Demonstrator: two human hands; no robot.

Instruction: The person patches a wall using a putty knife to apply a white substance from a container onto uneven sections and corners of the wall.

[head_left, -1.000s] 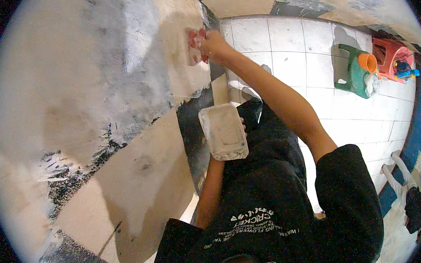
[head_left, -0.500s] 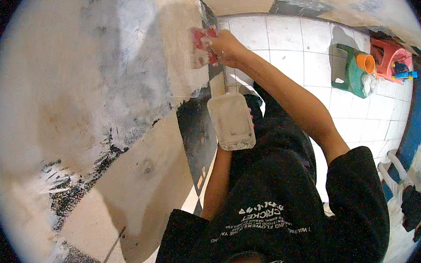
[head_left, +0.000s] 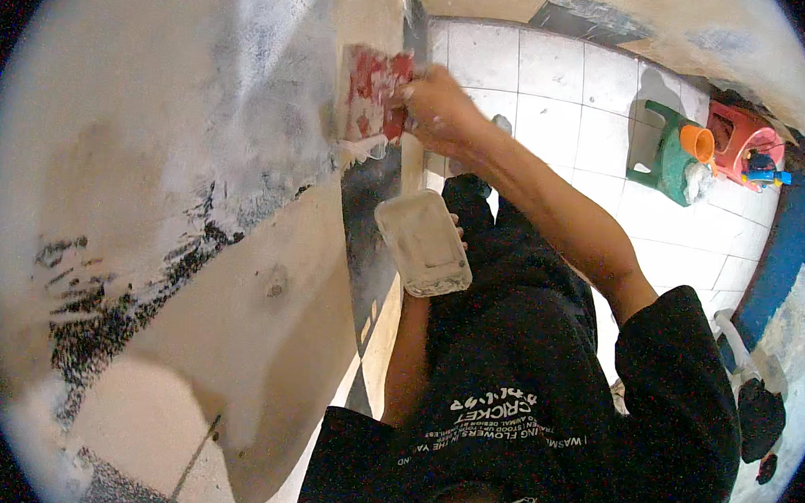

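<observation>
My right hand (head_left: 440, 111) grips a red putty scraper (head_left: 376, 89) whose wide blade is smeared with pale putty. The blade lies against the wall (head_left: 279, 138) near its edge, and a ridge of wet putty (head_left: 365, 150) gathers along the scraper's lower side. Below it, my left hand (head_left: 458, 228) holds a shallow rectangular plastic tub (head_left: 422, 244) coated with whitish residue. Only a few fingertips show past the tub's right side; the tub hides the rest of that hand. A grey smeared patch and rough black marks cover parts of the wall.
On the white tiled floor (head_left: 554, 70) at the far right stand a green plastic stool (head_left: 667, 159) and a pink one (head_left: 728, 135). An orange cup (head_left: 697, 143) rests on the green stool. A blue wall (head_left: 787, 234) borders the right side.
The scraper has shifted slightly left and shows sharply now, with putty hanging along its lower side. The tub has moved a little left and down in my left hand.
</observation>
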